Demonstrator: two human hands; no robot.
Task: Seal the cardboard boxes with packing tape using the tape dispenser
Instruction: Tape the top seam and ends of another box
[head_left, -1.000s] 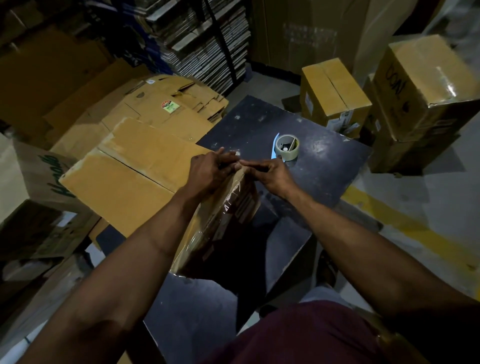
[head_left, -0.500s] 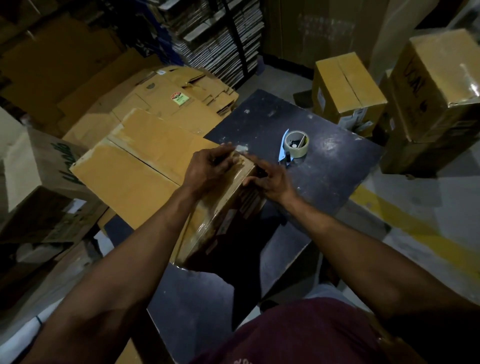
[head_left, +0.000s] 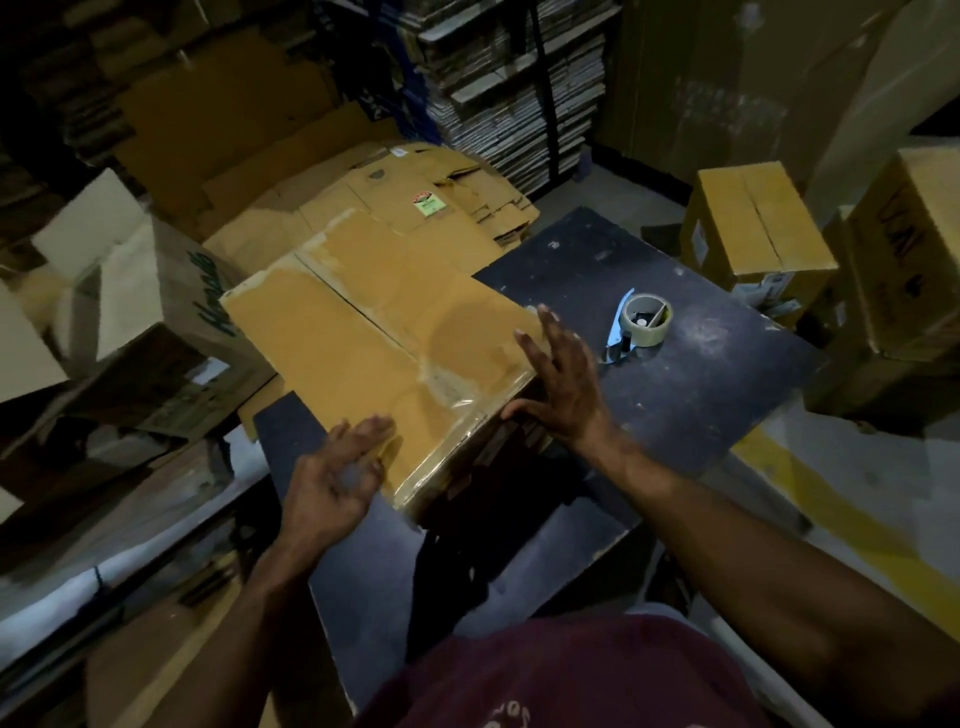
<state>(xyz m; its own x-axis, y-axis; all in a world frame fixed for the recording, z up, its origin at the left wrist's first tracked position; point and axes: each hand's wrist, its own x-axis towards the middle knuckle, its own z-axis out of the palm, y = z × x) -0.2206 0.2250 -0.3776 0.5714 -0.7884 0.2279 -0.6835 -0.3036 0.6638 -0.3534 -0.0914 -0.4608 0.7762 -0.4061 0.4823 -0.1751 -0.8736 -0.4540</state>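
Both hands, left hand (head_left: 332, 480) and right hand (head_left: 563, 384), have left the taped edge and now lie open-fingered on the box (head_left: 374, 343), tape dispenser (head_left: 641, 325) idle beside it: seam apparently sealed.

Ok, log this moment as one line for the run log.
box: on table, tape on near edge | left hand: open at near corner | right hand: open against box side | tape dispenser: on table, untouched

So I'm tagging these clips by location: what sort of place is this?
Most likely a warehouse or packing area. Flattened cartons lie piled beside a dark work table, stacks of flat cardboard fill the back, sealed boxes stand on the floor, and a tape dispenser sits on the table.
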